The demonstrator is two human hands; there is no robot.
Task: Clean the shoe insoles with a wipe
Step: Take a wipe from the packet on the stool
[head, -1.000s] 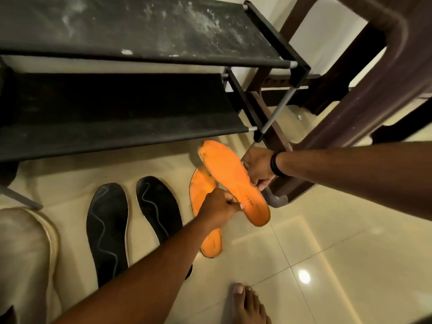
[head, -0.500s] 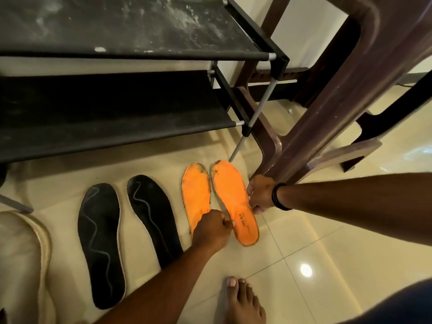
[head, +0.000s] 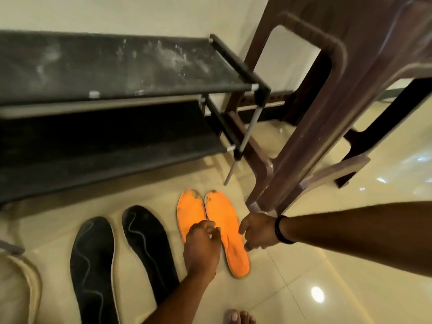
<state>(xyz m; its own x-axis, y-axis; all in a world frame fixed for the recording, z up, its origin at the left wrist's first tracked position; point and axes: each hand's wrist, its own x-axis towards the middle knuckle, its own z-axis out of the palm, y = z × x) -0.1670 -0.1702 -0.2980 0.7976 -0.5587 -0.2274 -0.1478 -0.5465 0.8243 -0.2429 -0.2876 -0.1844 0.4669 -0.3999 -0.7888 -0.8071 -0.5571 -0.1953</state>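
Right orange insole [head: 225, 230], lifted a second ago, now flat on tile floor [head: 350, 288], touching left orange insole [head: 189, 212]. Left hand [head: 202, 245] over both, fingers loosely curled, gripping nothing. Right hand [head: 256, 231] beside insole edge, fingers relaxed. Two black insoles [head: 93, 265] lie left, below shoe rack [head: 117, 73].

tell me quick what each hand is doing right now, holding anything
Left hand: fingers loosely curled over the orange insoles, holding nothing.
Right hand: open, fingers relaxed beside the right orange insole, holding nothing.

Tiled floor [head: 350, 288]: two black insoles [head: 93, 265], two orange insoles [head: 224, 225]
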